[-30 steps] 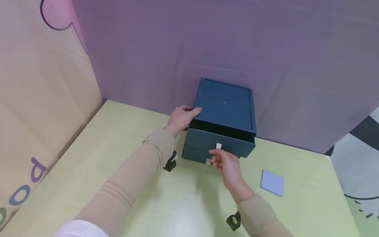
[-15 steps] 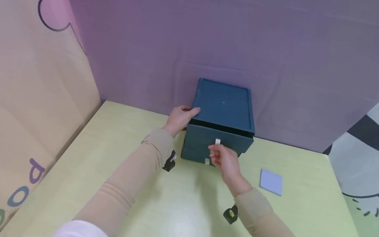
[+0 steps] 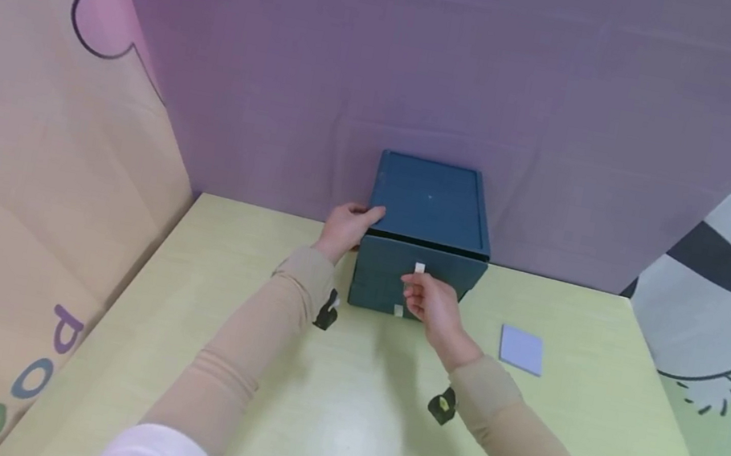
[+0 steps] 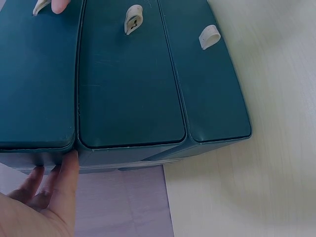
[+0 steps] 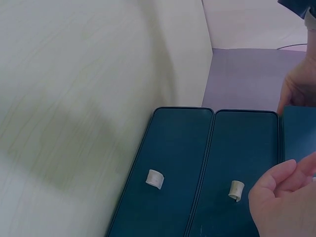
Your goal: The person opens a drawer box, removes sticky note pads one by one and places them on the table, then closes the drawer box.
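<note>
While the left grip point(image 3: 345, 231) touched the cabinet point(image 3: 432, 199) from the left, straight-fingered, I couldn't tell whether the right grip point(image 3: 437, 307) pinched the upper tab point(image 3: 420, 268).

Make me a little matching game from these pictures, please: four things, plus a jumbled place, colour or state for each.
1. Top drawer
2. Flat lavender square
3. Pull tabs
4. Person's left grip

A. Off-white
B. At the left side of the box
C. Slightly open
D. On the table, right of the box

Pairs: 1-C, 2-D, 3-A, 4-B
</note>
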### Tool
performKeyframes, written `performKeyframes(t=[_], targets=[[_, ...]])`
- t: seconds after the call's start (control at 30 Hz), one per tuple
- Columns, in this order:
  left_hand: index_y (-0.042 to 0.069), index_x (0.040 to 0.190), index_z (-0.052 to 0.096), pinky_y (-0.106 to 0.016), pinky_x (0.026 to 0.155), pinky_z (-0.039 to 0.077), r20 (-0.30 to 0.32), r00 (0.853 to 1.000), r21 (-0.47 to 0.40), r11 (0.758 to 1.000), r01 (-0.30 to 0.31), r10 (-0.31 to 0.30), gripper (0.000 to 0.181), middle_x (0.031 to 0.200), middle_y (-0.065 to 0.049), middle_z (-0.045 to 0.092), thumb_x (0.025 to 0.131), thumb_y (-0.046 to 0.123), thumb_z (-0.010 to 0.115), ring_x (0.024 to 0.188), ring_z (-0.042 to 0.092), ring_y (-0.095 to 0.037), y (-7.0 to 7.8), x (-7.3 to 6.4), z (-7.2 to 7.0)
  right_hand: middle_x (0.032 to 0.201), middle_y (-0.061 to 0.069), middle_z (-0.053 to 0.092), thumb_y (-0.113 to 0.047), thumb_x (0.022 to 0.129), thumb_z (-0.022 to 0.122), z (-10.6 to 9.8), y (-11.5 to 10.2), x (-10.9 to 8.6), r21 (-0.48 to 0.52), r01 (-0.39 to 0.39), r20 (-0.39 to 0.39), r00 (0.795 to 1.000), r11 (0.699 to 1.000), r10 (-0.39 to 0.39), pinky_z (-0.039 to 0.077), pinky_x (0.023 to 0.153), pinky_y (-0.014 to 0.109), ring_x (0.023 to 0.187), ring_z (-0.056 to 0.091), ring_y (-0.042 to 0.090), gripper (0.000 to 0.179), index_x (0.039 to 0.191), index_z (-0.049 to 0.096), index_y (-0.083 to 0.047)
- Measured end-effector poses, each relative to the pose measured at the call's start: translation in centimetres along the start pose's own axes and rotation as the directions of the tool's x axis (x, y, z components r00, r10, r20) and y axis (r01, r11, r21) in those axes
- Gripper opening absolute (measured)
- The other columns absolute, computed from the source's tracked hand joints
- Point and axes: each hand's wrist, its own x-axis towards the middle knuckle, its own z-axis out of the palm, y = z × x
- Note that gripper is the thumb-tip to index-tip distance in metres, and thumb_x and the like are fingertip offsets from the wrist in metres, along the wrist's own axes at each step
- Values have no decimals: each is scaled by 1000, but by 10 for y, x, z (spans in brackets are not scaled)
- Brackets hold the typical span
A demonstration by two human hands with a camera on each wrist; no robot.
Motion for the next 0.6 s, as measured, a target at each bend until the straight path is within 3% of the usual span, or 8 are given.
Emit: performKeyframes(t=[0.33,0.6], targets=[[9,136,49,-41,89,51,-7,1000,4,1000,13,-13,63,135,-11,51,88,49,59,118,52,-27,1,0,1,59,-5,54,-13,93,49,1,-2,4,25,-10,-9,1000,1000,10,44,53,17,52,47,5,25,105,61,6],[7,139,44,-44,93,50,32,998,40,997,60,-62,62,140,-12,47,91,44,57,124,48,-28,11,-1,0,59,-6,54,-13,93,48,1,-3,6,21,-6,-14,1000,1000,7,44,53,17,52,48,5,26,105,61,7]])
